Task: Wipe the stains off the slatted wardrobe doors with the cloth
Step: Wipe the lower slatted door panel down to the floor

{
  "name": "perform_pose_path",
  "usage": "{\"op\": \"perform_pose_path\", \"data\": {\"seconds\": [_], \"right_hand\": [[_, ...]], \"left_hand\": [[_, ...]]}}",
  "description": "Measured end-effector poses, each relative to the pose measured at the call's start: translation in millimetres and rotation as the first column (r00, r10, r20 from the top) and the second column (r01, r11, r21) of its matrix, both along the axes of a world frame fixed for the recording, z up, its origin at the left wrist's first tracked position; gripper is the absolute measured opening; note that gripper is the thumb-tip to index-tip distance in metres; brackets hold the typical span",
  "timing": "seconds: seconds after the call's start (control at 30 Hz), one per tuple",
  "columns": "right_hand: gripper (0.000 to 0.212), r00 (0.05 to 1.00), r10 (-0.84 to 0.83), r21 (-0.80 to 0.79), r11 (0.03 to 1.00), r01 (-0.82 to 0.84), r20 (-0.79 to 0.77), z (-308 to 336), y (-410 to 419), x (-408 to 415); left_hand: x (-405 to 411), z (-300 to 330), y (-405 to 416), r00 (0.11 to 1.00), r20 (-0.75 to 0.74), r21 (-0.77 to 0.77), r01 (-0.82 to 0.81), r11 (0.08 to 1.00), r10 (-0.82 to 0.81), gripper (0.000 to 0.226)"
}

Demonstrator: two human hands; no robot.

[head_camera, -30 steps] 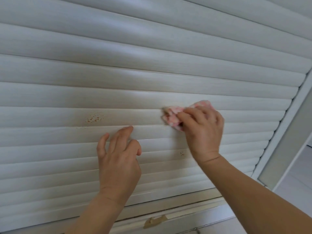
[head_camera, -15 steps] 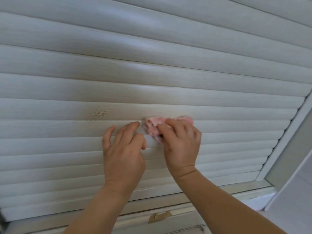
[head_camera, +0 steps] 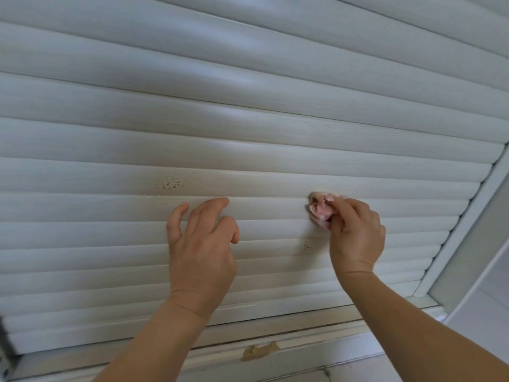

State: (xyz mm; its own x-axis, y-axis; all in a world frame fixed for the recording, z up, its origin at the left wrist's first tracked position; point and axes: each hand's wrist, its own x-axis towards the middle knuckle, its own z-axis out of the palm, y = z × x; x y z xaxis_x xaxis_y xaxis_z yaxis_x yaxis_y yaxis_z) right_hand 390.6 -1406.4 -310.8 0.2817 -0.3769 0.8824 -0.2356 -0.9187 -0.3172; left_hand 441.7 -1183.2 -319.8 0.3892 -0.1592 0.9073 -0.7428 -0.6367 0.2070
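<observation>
A white slatted wardrobe door (head_camera: 248,128) fills the view. My right hand (head_camera: 356,238) grips a bunched pink cloth (head_camera: 321,208) and presses it against a slat at mid-right. My left hand (head_camera: 202,244) rests its fingertips on a slat further left, fingers loosely bent, holding nothing. A patch of brown speckled stain (head_camera: 171,183) sits on the slat just above and left of my left hand. A smaller brown spot (head_camera: 307,246) shows on a lower slat, between my two hands.
The door's white frame (head_camera: 465,224) runs down the right side, with pale floor (head_camera: 484,307) beyond it. A bottom rail (head_camera: 289,346) carries a chipped tan patch (head_camera: 260,351). A dark edge (head_camera: 4,346) shows at the lower left.
My right hand slid the cloth left toward my left hand, then back to the right along the slat. My left hand stayed on the slats.
</observation>
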Motion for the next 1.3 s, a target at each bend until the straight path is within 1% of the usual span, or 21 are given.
{"op": "perform_pose_path", "data": {"seconds": [0.07, 0.13, 0.23, 0.3, 0.4, 0.43, 0.5, 0.6, 0.73, 0.83, 0.97, 1.03, 1.1, 1.2, 1.3], "right_hand": [[0.042, 0.999, 0.020, 0.086, 0.996, -0.023, 0.038, -1.3, 13.1, 6.1], [0.040, 0.997, 0.064, 0.061, 0.996, -0.067, 0.040, -2.6, 28.0, 12.0], [0.032, 0.986, 0.158, -0.070, 0.985, -0.155, 0.052, -3.0, 55.4, 22.4], [0.027, 0.972, 0.232, -0.173, 0.960, -0.221, 0.045, -0.8, 77.9, 31.8], [0.014, 0.946, 0.324, -0.330, 0.893, -0.307, -0.004, 5.6, 104.9, 43.6], [0.012, 0.941, 0.339, -0.375, 0.870, -0.321, -0.019, 7.5, 110.3, 46.7], [0.014, 0.929, 0.369, -0.443, 0.827, -0.345, -0.035, 10.8, 120.6, 52.7], [0.020, 0.928, 0.370, -0.499, 0.798, -0.338, -0.037, 15.1, 137.3, 60.2], [0.012, 0.936, 0.352, -0.546, 0.778, -0.311, -0.032, 19.7, 173.0, 72.0], [0.008, 0.932, 0.361, -0.578, 0.753, -0.314, -0.036, 27.2, 204.7, 80.5], [0.010, 0.938, 0.339, -0.641, 0.704, -0.307, -0.076, 32.8, 225.1, 86.5], [0.013, 0.947, 0.303, -0.641, 0.707, -0.298, -0.106, 32.2, 214.1, 81.7], [0.017, 0.956, 0.264, -0.612, 0.737, -0.287, -0.130, 30.4, 192.5, 71.8], [0.021, 0.969, 0.216, -0.533, 0.810, -0.245, -0.118, 28.8, 155.9, 52.7], [0.025, 0.966, 0.234, -0.427, 0.867, -0.257, -0.108, 29.0, 144.6, 45.1]], "left_hand": [[1.0, 0.3, 3.4, 1.000, 0.001, -0.002, 0.000, 1.000, 0.000, 0.022], [1.9, 0.6, 6.3, 1.000, 0.003, -0.005, -0.004, 1.000, 0.004, 0.022], [4.5, 1.2, 11.0, 1.000, 0.010, -0.020, -0.017, 1.000, 0.017, 0.021], [7.1, 1.3, 15.8, 0.999, 0.014, -0.041, -0.034, 0.999, 0.034, 0.020], [8.5, 3.3, 22.8, 0.998, 0.020, -0.097, -0.052, 0.994, 0.054, 0.020], [8.3, 4.3, 25.3, 0.998, 0.020, -0.119, -0.060, 0.991, 0.063, 0.019], [9.5, 5.9, 33.2, 0.996, 0.010, -0.172, -0.091, 0.981, 0.094, 0.018], [16.3, 5.8, 49.7, 0.989, -0.036, -0.279, -0.147, 0.949, 0.143, 0.018], [29.0, 3.1, 77.6, 0.974, -0.136, -0.414, -0.221, 0.883, 0.180, 0.021], [33.5, 0.2, 92.7, 0.968, -0.165, -0.462, -0.246, 0.852, 0.190, 0.022], [39.1, -5.0, 103.5, 0.961, -0.195, -0.500, -0.269, 0.823, 0.195, 0.020], [41.3, -5.2, 103.2, 0.962, -0.209, -0.523, -0.263, 0.811, 0.177, 0.021], [42.0, -4.6, 100.3, 0.968, -0.209, -0.547, -0.232, 0.804, 0.138, 0.023], [41.6, -3.5, 93.1, 0.976, -0.196, -0.553, -0.193, 0.810, 0.099, 0.025], [40.6, -4.5, 86.5, 0.980, -0.182, -0.548, -0.170, 0.819, 0.082, 0.023]]}}
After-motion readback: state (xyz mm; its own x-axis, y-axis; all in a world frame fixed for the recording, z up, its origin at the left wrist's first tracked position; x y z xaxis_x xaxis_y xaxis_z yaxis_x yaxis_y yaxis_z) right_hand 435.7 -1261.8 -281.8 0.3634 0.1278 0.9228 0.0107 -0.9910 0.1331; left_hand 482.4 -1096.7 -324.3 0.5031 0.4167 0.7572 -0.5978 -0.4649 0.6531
